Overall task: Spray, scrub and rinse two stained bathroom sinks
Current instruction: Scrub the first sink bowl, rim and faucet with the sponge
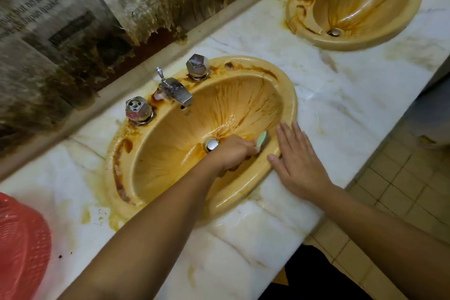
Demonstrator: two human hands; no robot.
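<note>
Low on the right wall of the near sink (291, 102), the left hand (233, 153) grips one pale-green scrubber (263, 139). It looks small, light, probably soft and slippery when wet, best held across its back. The right hand (300, 161) lies flat on the rim, fingers straight. Two sinks: the far sink (345, 44) is equally stained.

Light and image quality: warm, moderate indoor light, diffuse.
Wet glaze of the near sink (291, 105) shows small glints; its drain stopper (211, 145) is the brightest spot. My left hand (233, 153) drops a soft shadow inside the sink. Behind the sink the newspaper (73, 19) is smeared by motion blur. Far from the sink, the counter (243, 256) edge bows with wide-angle distortion.
</note>
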